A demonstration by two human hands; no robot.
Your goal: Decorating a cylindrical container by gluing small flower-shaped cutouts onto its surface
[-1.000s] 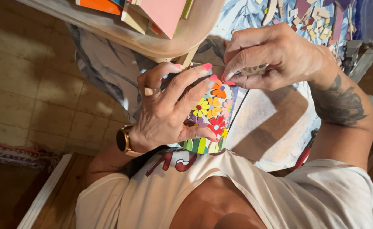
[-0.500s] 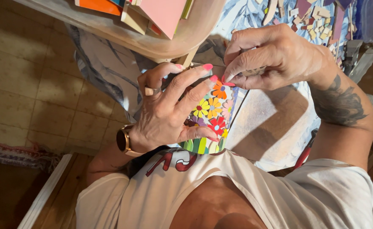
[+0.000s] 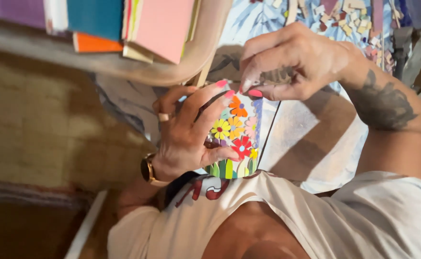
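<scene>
Underneath everything, a pale patterned cloth [image 3: 311, 144] spread over the work surface, with a scatter of small mosaic tile pieces [image 3: 349, 19] at its far end. At the top left, a shallow beige tray [image 3: 191, 67] holding a stack of coloured sheets [image 3: 162, 29]: purple, teal, orange, pink, lying flat and overlapping, edges jutting past the rim. Below it, a tiled floor [image 3: 33, 124].

Between the hands and close to the chest, a mosaic piece [image 3: 236, 139] covered in small flowers, orange, yellow, pink and red, with green leaf strips along the end nearest the body. Long axis running from the chest away toward the tray, flowered face turned up to the camera, green end toward the wearer. Held clear of the cloth, slightly tilted.

Left hand [image 3: 186, 139] wrapped around the piece's left edge, thumb pressed on the face near the red flower, fingers curled over the far part; ring and wristwatch [image 3: 148, 170] worn. Right hand [image 3: 292, 62] bent over the far end, fingertips pinched together against the top edge by the orange flower; whether something tiny sits in the pinch, impossible to tell.
</scene>
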